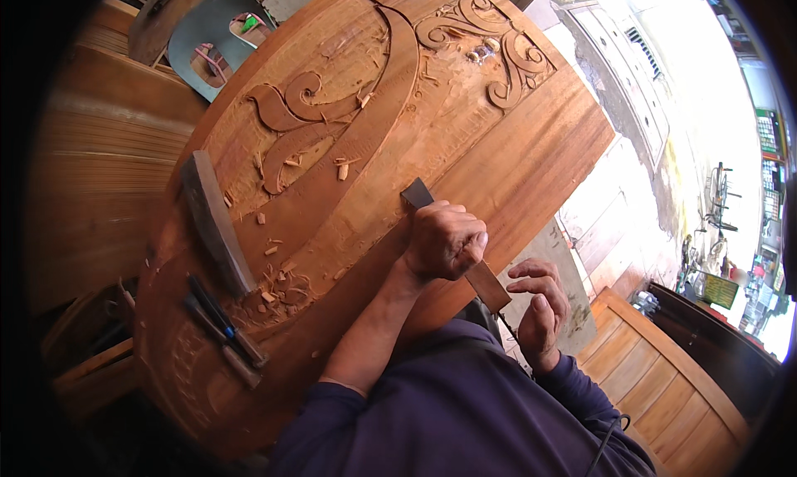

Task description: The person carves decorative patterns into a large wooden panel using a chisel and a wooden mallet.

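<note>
My left hand (448,240) is closed in a fist around a broad flat chisel (418,192). The chisel's dark blade points up and left over the carved wooden panel (531,178), and its brown lower end (490,288) sticks out below the fist. Beside that end is my right hand (541,307), its fingers apart and slightly bent, holding nothing. Raised scrolls (303,103) and a corner ornament (519,49) stand out from the panel's cut-back ground. Whether the blade touches the wood, I cannot tell.
On the panel's left lie a long wooden bar (217,220) and several carving tools (228,332). Wood shavings (282,288) are heaped near them. A grey-green plastic chair (220,41) stands beyond the far left edge. A slatted wooden panel (664,373) is at lower right.
</note>
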Available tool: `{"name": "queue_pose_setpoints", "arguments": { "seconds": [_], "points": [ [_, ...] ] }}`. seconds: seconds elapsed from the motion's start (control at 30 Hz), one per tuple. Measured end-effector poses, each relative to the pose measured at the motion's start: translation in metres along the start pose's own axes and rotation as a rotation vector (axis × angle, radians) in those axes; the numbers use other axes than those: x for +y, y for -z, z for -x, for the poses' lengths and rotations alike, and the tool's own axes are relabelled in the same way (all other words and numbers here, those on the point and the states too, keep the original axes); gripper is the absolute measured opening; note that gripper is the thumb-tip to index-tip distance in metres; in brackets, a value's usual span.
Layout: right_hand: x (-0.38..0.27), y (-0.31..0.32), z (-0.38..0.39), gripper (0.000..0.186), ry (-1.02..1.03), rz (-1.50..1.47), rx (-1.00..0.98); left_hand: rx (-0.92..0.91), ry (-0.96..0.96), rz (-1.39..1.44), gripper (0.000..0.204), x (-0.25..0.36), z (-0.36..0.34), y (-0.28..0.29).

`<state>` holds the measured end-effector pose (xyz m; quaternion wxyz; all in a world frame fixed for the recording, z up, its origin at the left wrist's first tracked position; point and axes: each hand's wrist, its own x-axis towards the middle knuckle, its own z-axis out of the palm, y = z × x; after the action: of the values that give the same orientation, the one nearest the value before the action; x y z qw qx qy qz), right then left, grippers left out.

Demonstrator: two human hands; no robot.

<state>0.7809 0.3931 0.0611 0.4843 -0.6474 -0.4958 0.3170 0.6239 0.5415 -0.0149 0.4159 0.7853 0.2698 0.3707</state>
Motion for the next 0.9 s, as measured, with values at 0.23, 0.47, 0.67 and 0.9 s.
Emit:
{"name": "queue_pose_setpoints", "arguments": {
  "seconds": [0.23, 0.47, 0.67, 0.9],
  "points": [
    [0.006, -0.02, -0.029, 0.04, 0.01, -0.076, 0.039, 0.058, -0.026, -0.04, 0.034, -0.004, -0.005, -0.006],
    [0.006, 0.013, 0.019, 0.039, 0.056, -0.021, 0.045, 0.008, -0.017, -0.04, 0.029, 0.002, 0.003, 0.002],
    [0.004, -0.055, -0.061, 0.032, -0.033, -0.142, -0.095, 0.05, -0.033, -0.018, 0.029, -0.035, -0.03, 0.031],
    [-0.024, -0.025, -0.013, 0.05, -0.791, -0.379, -0.393, 0.002, -0.061, 0.013, 0.027, -0.002, 0.011, 0.004]
  ]
}}
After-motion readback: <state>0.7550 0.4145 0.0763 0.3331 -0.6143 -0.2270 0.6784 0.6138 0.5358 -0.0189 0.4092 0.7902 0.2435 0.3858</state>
